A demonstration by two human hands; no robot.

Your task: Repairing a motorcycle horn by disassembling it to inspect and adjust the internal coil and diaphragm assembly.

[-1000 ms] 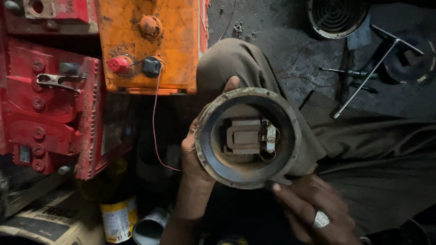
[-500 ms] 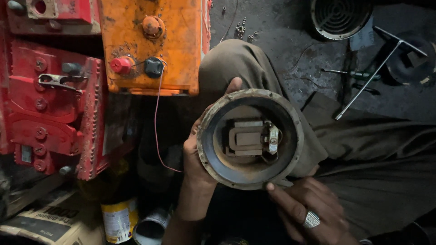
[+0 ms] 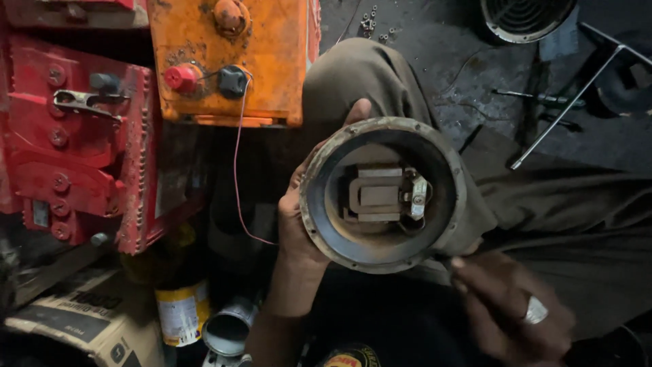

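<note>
Head view, left to right. Far left: red battery (image 3: 75, 136) with a metal clip on one terminal. Beside it, orange battery (image 3: 234, 61) carrying a red cap and a black cap; a thin red wire (image 3: 237, 183) drops from the black cap toward the left hand. Near left, on the floor: a yellow can (image 3: 182, 312) and an open tin (image 3: 229, 329). Centre: left hand (image 3: 299, 231) wrapped around the rim of the round motor housing (image 3: 384, 194), thumb over the far edge, holding it up with the open face toward the camera; a rusty core with a small white part sits inside. The housing hangs over the lap, clear of the floor. Near right: right hand (image 3: 513, 312), ringed, fingers loosely curled just below the housing; whether it touches the rim cannot be told. Far right: a fan guard (image 3: 526, 17) and a bent metal rod (image 3: 567, 109) on the floor.

Risk, as judged: a one-hand grip on a heavy, greasy rim may slip, and the housing could fall onto the leg; the wire could snag.
</note>
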